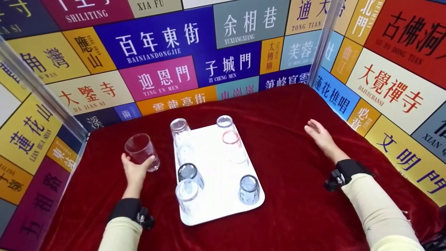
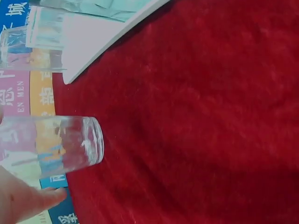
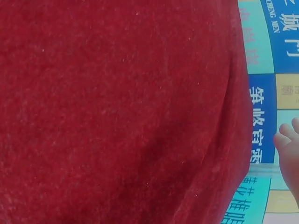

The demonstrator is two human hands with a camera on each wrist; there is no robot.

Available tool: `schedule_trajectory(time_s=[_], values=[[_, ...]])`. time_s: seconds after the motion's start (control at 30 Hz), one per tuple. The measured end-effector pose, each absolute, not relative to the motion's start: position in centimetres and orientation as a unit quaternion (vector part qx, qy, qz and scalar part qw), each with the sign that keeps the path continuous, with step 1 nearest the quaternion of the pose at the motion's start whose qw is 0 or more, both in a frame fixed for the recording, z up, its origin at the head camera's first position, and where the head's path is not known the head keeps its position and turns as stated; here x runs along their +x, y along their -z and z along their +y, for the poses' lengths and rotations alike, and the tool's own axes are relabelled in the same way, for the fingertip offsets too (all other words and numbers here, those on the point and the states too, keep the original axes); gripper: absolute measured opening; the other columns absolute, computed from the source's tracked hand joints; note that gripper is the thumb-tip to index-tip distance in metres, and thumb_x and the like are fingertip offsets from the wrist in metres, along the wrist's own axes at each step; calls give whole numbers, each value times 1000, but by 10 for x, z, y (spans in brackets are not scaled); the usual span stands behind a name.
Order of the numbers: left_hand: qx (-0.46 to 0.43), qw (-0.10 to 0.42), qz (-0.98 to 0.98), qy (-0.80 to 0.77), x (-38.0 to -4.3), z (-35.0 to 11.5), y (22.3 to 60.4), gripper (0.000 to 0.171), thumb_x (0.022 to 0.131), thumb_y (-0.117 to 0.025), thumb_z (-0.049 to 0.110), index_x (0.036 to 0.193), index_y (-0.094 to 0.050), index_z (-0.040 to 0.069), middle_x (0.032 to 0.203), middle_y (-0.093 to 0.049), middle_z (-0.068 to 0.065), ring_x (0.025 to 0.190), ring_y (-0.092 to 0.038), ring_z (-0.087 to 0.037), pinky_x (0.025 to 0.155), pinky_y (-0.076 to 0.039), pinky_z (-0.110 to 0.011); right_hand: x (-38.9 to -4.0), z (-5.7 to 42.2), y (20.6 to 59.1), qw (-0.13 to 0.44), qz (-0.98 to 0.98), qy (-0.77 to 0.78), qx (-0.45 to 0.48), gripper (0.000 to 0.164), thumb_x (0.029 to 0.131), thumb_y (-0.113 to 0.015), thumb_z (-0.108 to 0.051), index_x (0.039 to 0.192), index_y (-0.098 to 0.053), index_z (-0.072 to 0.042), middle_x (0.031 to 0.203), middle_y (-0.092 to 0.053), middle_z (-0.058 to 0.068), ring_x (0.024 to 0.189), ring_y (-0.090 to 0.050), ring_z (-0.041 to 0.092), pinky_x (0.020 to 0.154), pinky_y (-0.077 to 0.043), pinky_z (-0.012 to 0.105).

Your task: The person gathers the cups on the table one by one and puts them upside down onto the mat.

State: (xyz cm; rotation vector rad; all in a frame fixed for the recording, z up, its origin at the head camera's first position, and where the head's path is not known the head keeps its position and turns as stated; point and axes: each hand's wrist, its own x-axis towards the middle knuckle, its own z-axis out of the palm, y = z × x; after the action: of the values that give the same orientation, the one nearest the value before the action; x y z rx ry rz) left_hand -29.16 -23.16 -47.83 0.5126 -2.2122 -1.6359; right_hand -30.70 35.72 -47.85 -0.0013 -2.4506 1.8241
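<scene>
A clear drinking glass [image 1: 141,150] stands mouth up on the red cloth, left of the white tray [image 1: 212,164]. My left hand [image 1: 136,170] is around its near side, thumb overlapping the glass and fingers spread to its left. In the left wrist view, a gap shows between a fingertip and the glass [image 2: 70,144]. Several glasses sit upside down on the tray: dark ones, such as the dark glass [image 1: 249,190], clear ones and a pink-rimmed glass [image 1: 231,139]. My right hand [image 1: 322,137] hovers over the cloth at the right, fingers extended, holding nothing.
Dark red velvet cloth [image 1: 292,167] covers the table, wrinkled toward its edges. Panels of coloured signs [image 1: 153,45] with Chinese lettering rise behind and on both sides, joined by metal posts [image 1: 322,45]. A clear glass [image 1: 180,129] stands at the tray's far left corner.
</scene>
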Motion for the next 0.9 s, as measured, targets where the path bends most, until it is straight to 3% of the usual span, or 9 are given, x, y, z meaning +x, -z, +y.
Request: schedule_trajectory(time_s=[0.1,0.23,0.43,0.67,0.9], values=[[190,228,-775,557,-299,-224,482,104,67,-79,16,142,-11,-4,139,-30,-29,132,-25,-35,112,-19,-38,-302,350,468,39,-795,-605,8,65,94,-48,-14,142,-10,10,146,-18,28,135,-15,39,111,-15,47],[213,264,-765,547,-305,-216,486,105,65,-81,19,142,-13,-4,141,-28,-27,133,-25,-34,112,-20,-38,-300,347,463,40,-795,-604,14,66,93,-49,-12,142,-11,10,146,-19,28,135,-16,39,111,-16,48],[226,264,-772,532,-315,-214,487,105,66,-81,21,142,-12,-4,142,-24,-29,133,-23,-36,112,-20,-38,-304,361,479,52,-801,-597,11,69,93,-52,-18,143,-12,7,147,-21,25,136,-18,36,111,-18,47],[237,268,-750,557,-323,-217,491,100,64,-82,19,140,-21,-4,140,-33,-25,131,-30,-33,111,-22,-34,-297,369,477,55,-814,-579,7,69,93,-52,-17,143,-11,7,146,-19,27,135,-18,39,110,-18,48],[227,277,-739,571,-329,-221,496,101,64,-83,17,140,-19,-1,140,-34,-22,131,-32,-29,110,-23,-31,-297,376,474,62,-823,-564,11,69,93,-53,-18,142,-13,8,145,-20,28,134,-19,40,110,-19,49]])
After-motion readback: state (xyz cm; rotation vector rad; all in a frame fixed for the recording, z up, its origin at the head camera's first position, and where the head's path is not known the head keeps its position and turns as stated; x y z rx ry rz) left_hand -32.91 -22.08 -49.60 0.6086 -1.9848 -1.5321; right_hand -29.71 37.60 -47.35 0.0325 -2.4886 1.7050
